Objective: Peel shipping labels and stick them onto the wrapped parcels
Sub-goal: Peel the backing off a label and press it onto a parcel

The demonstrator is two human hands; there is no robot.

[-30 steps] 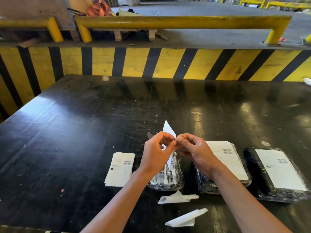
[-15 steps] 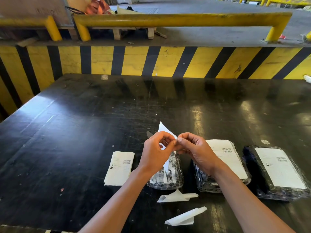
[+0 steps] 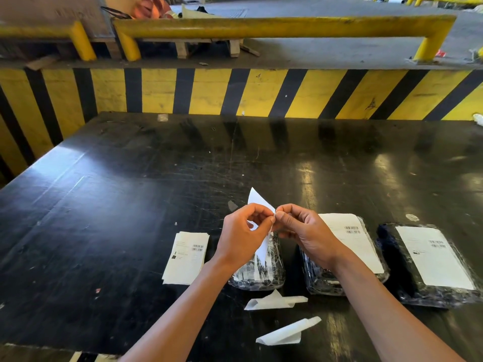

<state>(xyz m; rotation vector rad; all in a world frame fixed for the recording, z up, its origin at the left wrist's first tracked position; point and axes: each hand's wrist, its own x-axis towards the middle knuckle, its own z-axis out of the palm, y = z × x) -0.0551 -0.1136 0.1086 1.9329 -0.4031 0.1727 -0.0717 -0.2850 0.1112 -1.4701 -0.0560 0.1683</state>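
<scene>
My left hand and my right hand pinch the same white shipping label at its edge, held upright above the table. Directly under the hands lies a black wrapped parcel with no label on top. To its right lie two wrapped parcels, the middle parcel and the right parcel, each with a white label stuck on. A small stack of unpeeled labels lies to the left of the hands.
Two curled strips of white backing paper, one and another, lie near the front edge of the black table. A yellow-and-black striped barrier runs along the far side, with a yellow rail above it.
The label's free corner has tipped slightly to the left between my fingers. My hands stay together at the same spot over the unlabelled parcel.
</scene>
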